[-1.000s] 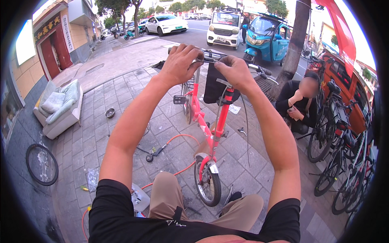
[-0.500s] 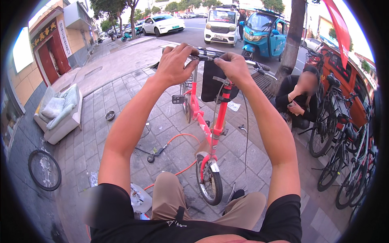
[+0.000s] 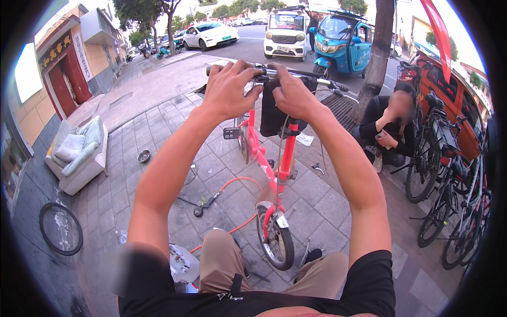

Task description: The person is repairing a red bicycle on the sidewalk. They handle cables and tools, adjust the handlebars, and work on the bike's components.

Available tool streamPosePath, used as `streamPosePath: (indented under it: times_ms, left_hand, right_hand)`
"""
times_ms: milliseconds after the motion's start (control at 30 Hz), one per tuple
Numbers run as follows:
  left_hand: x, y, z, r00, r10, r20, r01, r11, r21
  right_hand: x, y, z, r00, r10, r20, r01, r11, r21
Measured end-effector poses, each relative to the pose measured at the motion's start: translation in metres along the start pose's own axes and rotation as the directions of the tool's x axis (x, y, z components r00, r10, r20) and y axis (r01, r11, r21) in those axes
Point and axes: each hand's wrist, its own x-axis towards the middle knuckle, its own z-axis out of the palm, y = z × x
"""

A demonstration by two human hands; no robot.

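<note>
Handlebar [image 3: 296,74] of one red bicycle [image 3: 274,174], gripped by left hand [image 3: 228,90] and right hand [image 3: 292,95], one loose wheel [image 3: 60,228]

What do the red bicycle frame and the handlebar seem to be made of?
Red bicycle frame: probably metal tubing with glossy red paint; it shows thin round tubes and a slight shine. Handlebar: likely bare metal, grey and reflective, gripped by the left hand and right hand.
</note>
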Motion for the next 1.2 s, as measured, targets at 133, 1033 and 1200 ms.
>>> streamPosePath:
  times_ms: [133, 1033, 1200]
  left_hand:
    - [-0.002, 0.000, -0.001, 1.000, 0.004, -0.009, -0.004, 1.000, 0.003]
    - [0.001, -0.003, 0.006, 0.999, -0.022, -0.033, 0.020, 0.999, -0.034]
    - [0.000, -0.004, 0.008, 0.999, -0.013, -0.039, 0.011, 0.998, -0.056]
  right_hand:
    - [0.004, 0.001, 0.000, 0.995, 0.076, 0.060, -0.088, 0.968, 0.236]
    - [-0.005, 0.019, -0.009, 0.962, -0.251, -0.109, 0.219, 0.944, -0.247]
    - [-0.012, 0.004, -0.007, 0.990, -0.026, -0.139, 0.028, 1.000, 0.014]
